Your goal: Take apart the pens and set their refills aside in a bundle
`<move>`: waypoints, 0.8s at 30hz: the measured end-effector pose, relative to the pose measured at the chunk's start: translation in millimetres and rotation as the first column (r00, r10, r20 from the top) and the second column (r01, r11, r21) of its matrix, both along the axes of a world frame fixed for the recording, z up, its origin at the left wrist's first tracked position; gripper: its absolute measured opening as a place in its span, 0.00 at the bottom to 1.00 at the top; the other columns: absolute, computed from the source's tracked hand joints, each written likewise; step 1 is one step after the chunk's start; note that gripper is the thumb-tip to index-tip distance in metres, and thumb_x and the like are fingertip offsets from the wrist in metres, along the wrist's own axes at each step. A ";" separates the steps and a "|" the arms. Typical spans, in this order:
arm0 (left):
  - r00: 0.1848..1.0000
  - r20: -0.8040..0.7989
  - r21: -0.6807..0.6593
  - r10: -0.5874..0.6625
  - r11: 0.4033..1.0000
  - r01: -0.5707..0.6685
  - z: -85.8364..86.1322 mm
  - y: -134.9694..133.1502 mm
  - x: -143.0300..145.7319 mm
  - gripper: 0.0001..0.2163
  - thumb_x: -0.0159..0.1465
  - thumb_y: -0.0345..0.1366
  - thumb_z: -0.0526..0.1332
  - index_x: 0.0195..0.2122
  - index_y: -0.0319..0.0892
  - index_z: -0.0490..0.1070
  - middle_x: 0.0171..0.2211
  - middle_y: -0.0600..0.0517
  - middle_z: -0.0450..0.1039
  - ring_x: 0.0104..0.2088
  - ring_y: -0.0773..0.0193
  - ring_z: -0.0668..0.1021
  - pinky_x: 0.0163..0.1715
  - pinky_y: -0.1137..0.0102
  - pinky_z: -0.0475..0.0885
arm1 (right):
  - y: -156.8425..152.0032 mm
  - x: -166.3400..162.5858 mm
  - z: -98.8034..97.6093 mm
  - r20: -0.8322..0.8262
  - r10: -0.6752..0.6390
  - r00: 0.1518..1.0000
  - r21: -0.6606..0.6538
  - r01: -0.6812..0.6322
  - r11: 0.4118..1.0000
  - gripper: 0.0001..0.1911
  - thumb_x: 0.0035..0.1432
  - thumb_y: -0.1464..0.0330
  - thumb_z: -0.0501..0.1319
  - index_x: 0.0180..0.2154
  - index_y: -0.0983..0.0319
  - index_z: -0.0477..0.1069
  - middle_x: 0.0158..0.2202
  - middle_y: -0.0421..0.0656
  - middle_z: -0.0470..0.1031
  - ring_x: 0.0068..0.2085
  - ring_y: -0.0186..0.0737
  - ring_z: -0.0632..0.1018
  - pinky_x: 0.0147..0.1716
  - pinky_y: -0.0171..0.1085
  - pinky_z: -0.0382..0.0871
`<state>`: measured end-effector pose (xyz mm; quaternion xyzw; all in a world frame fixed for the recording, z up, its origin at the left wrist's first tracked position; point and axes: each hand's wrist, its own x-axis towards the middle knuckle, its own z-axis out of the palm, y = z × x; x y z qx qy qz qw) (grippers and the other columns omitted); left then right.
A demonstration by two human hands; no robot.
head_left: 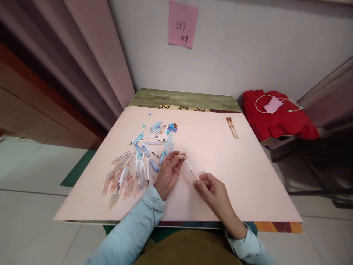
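In my left hand [168, 173], fingers pinched together, is a short orange pen part [180, 157] with a small label. My right hand [214, 189] pinches a pale peach pen barrel [195, 176] at its lower end. A white pen refill [188, 165] sticks out of that barrel and slants up to the left, close to my left fingertips. Whether my left fingers also touch the refill, I cannot tell. Left of my hands lie loose white refills [152, 149], blue pen parts [154, 165] and clear, pink-printed barrels [129, 185].
Two assembled brown-topped pens [232, 127] lie at the right rear of the pink-covered table [248, 176]. Small blue caps [172, 128] are heaped behind my left hand. Beyond the right edge, a red cloth [278, 121] carries a white cable. A wall stands behind, a curtain left.
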<state>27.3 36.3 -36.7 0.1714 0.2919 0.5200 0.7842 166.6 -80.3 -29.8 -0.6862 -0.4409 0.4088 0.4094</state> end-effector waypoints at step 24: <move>0.991 -0.109 0.031 -0.083 0.996 0.087 9.2 -2.5 -1.7 0.14 0.54 0.31 0.72 0.40 0.39 0.72 0.31 0.51 0.78 0.33 0.66 0.81 0.33 0.75 0.76 | -5.3 25.9 25.1 0.059 -0.277 0.959 0.279 0.250 0.927 0.15 0.58 0.58 0.64 0.40 0.61 0.77 0.27 0.40 0.73 0.24 0.34 0.68 0.20 0.31 0.61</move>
